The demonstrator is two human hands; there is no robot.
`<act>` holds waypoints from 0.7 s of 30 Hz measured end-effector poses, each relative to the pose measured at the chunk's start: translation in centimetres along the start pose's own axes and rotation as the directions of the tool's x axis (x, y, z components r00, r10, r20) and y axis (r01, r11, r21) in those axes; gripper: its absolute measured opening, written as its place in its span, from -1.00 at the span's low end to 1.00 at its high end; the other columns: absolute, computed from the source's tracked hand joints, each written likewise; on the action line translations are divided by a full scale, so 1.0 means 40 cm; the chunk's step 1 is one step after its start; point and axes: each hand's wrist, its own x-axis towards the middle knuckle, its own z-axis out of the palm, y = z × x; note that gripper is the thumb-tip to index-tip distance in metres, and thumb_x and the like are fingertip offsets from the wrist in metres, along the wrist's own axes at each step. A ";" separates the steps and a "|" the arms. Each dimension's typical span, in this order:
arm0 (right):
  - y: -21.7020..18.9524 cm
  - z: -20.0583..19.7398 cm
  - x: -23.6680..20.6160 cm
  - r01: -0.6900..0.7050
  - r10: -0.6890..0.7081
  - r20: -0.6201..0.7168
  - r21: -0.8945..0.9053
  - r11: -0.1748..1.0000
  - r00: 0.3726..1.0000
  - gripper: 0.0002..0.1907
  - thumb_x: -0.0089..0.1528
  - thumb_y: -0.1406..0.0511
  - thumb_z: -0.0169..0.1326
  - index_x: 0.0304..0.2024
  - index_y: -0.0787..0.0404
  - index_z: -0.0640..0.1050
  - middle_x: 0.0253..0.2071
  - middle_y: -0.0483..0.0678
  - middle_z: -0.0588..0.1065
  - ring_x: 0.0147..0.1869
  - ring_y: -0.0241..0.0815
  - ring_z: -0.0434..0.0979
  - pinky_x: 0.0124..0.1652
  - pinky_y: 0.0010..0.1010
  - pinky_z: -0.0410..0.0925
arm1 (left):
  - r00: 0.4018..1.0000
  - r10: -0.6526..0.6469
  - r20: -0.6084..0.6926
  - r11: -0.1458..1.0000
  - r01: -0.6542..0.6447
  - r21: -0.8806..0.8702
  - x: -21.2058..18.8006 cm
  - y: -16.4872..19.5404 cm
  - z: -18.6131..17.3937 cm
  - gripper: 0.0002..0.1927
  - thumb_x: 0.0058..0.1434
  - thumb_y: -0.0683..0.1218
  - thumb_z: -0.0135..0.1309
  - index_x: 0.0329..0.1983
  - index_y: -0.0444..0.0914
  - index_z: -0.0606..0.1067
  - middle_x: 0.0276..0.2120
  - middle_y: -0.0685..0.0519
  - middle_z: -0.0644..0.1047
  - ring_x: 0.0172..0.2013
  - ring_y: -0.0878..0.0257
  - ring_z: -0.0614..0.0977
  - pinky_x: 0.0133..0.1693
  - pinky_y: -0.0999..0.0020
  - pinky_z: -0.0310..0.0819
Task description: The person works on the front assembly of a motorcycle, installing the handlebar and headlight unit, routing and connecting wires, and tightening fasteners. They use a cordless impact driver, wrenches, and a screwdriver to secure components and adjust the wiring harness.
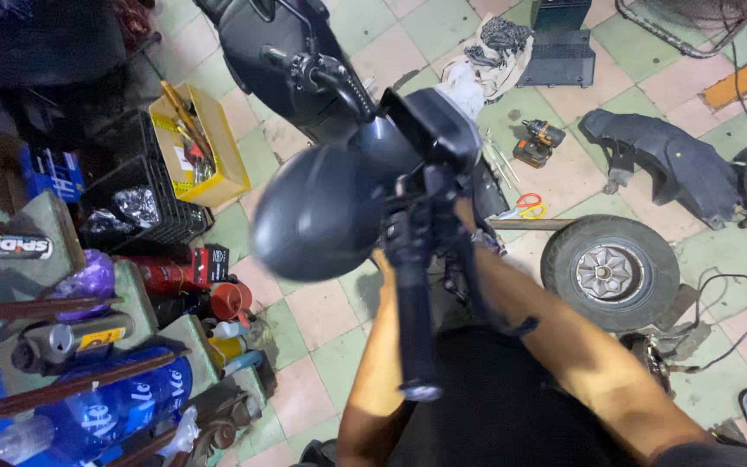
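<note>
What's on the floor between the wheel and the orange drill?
In the head view, orange-handled scissors lie on the tiled floor between the wheel and the orange drill, beside a long thin rod.

Two bare forearms reaching forward, hands mostly hidden

The left arm (373, 380) rises from about six o'clock straight toward twelve, bare and nearly vertical in the head view; its hand is hidden at the top end, so whether the fingers are curled or spread cannot be told. The right arm (581, 346) enters from about five o'clock and slants up toward eleven, bare from a dark sleeve edge at the shoulder. The right hand (464, 216) shows only as a blurred patch of skin at the wrist; its grip cannot be judged. The two wrists converge near the centre, close together.
</note>
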 end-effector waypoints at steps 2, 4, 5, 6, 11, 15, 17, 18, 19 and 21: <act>-0.014 0.004 -0.013 -0.086 0.086 -0.029 -0.006 0.996 0.996 -0.71 0.17 0.35 0.19 -0.08 0.34 0.60 -0.19 0.16 0.57 -0.18 0.06 0.60 -0.16 -0.22 0.45 | 1.000 -0.009 0.015 0.981 0.006 0.195 0.039 -0.039 0.007 -0.69 0.26 -0.07 0.01 0.08 -0.16 0.47 -0.31 -0.13 0.57 -0.42 -0.06 0.61 -0.41 -0.05 0.45; -0.022 0.000 -0.024 -0.123 0.123 -0.028 -0.005 0.992 0.992 -0.69 0.15 0.35 0.21 -0.06 0.35 0.60 -0.15 0.17 0.57 -0.15 0.09 0.61 -0.14 -0.22 0.46 | 0.987 0.155 -0.033 0.969 -0.145 0.202 0.041 -0.074 -0.018 -0.48 0.19 -0.14 -0.02 0.27 -0.16 0.42 -0.25 -0.18 0.56 -0.43 -0.12 0.62 -0.46 -0.09 0.42; -0.024 -0.006 -0.029 -0.126 0.126 -0.015 0.010 0.992 0.992 -0.67 0.14 0.35 0.22 -0.06 0.36 0.60 -0.13 0.18 0.58 -0.14 0.10 0.62 -0.13 -0.22 0.46 | 0.999 0.046 -0.002 0.985 -0.045 0.166 0.041 -0.089 -0.024 -0.51 0.19 -0.12 -0.01 0.23 -0.13 0.42 -0.28 -0.15 0.57 -0.40 -0.09 0.62 -0.43 -0.08 0.44; -0.024 -0.012 -0.032 -0.130 0.130 0.005 0.039 0.991 0.991 -0.66 0.13 0.35 0.23 -0.05 0.37 0.59 -0.12 0.19 0.58 -0.13 0.11 0.62 -0.12 -0.22 0.46 | 0.997 -0.065 0.037 0.989 0.060 0.135 0.032 -0.108 -0.037 -0.55 0.19 -0.10 -0.01 0.19 -0.10 0.41 -0.30 -0.12 0.58 -0.37 -0.07 0.63 -0.39 -0.08 0.47; -0.005 -0.037 -0.033 0.220 -0.224 0.053 0.077 0.972 0.973 -0.59 0.11 0.36 0.25 0.00 0.36 0.58 0.00 0.22 0.57 0.01 0.18 0.61 0.00 -0.22 0.46 | 0.951 -0.107 0.288 0.878 0.227 -0.421 -0.006 -0.204 -0.094 -0.58 0.47 0.02 -0.13 0.33 -0.20 0.35 0.04 -0.14 0.54 0.00 -0.09 0.55 0.03 0.06 0.40; 0.007 -0.019 -0.022 0.081 -0.080 0.128 0.004 0.997 0.988 -0.72 0.21 0.33 0.16 -0.03 0.24 0.65 -0.05 0.13 0.62 -0.04 0.15 0.63 -0.03 -0.21 0.47 | 0.969 -0.199 0.149 0.878 0.244 -0.412 -0.006 -0.202 -0.004 -0.44 0.43 0.17 -0.03 0.26 -0.35 0.39 0.06 -0.24 0.56 0.07 -0.11 0.57 0.10 0.10 0.42; 0.010 -0.009 -0.013 0.096 -0.089 0.144 -0.036 0.995 0.986 -0.74 0.22 0.29 0.15 -0.07 0.22 0.67 -0.10 0.16 0.61 -0.08 0.16 0.62 -0.04 -0.18 0.47 | 0.951 -0.309 0.023 0.936 0.308 -0.172 0.002 -0.156 0.049 -0.36 0.36 0.25 0.04 0.15 -0.41 0.45 -0.02 -0.28 0.59 0.01 -0.11 0.61 0.05 0.09 0.46; 0.012 -0.006 -0.009 0.110 -0.100 0.154 -0.056 0.992 0.983 -0.75 0.23 0.26 0.15 -0.09 0.20 0.69 -0.13 0.18 0.61 -0.09 0.17 0.62 -0.04 -0.16 0.46 | 0.935 -0.351 -0.056 0.936 0.348 -0.051 0.012 -0.132 0.068 -0.32 0.33 0.29 0.07 0.10 -0.44 0.48 -0.06 -0.30 0.61 -0.02 -0.11 0.63 0.02 0.09 0.48; 0.014 -0.005 -0.002 0.098 -0.096 0.158 -0.006 0.995 0.983 -0.74 0.25 0.22 0.16 -0.10 0.21 0.69 -0.16 0.18 0.61 -0.11 0.16 0.62 -0.07 -0.15 0.46 | 0.894 -0.448 0.025 0.894 0.446 0.039 0.013 -0.115 0.072 -0.34 0.36 0.31 0.03 0.07 -0.39 0.55 -0.08 -0.29 0.63 -0.02 -0.12 0.64 0.02 0.08 0.49; 0.019 -0.006 0.010 0.072 -0.088 0.159 0.101 0.992 0.983 -0.70 0.29 0.14 0.18 -0.12 0.23 0.68 -0.22 0.17 0.61 -0.16 0.16 0.63 -0.11 -0.13 0.46 | 0.763 -0.628 0.154 0.772 0.587 0.243 0.020 -0.072 0.026 -0.35 0.41 0.36 -0.06 0.00 -0.28 0.67 -0.12 -0.28 0.66 -0.04 -0.12 0.66 0.01 0.04 0.52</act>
